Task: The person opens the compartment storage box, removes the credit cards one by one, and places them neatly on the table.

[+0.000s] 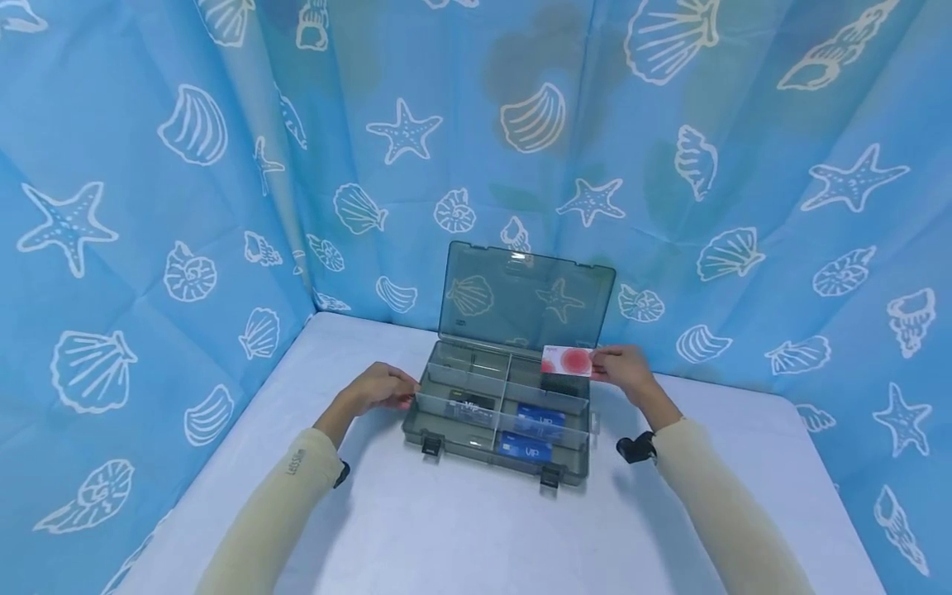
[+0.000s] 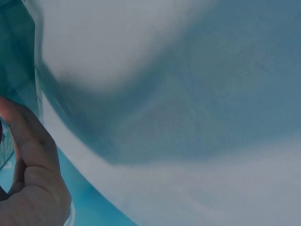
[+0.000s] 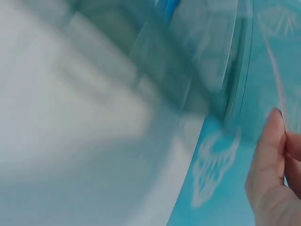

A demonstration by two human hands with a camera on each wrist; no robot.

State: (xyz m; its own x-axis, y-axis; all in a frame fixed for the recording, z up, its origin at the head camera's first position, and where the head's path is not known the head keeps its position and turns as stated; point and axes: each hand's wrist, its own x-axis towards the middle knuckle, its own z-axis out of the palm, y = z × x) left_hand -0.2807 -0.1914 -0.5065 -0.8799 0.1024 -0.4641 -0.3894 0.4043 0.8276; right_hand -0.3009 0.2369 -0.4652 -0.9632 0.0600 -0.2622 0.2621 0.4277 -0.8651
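Note:
A smoky see-through compartment box [image 1: 457, 442] stands on the table with its lid [image 1: 528, 289] raised at the back. My right hand [image 1: 626, 368] pinches a white and red card [image 1: 568, 361] by its right end, over the back right compartment. In the right wrist view, the thumb and fingers hold the card [image 3: 278, 80] nearly edge-on. My left hand [image 1: 378, 387] grips the box's left side with curled fingers at the rim. Two blue VIP cards [image 1: 540, 419] lie in right-hand compartments, one in the middle and one in front. A black VIP card [image 1: 472, 403] lies in the middle left compartment.
Clear dividers [image 1: 461, 402] split the box into several compartments. Two dark latches [image 1: 431, 445] hang at its front edge. The white table [image 1: 416, 529] meets a blue shell-print curtain [image 1: 476, 165] behind and at the sides. A black wrist device [image 1: 635, 448] sits by the right sleeve.

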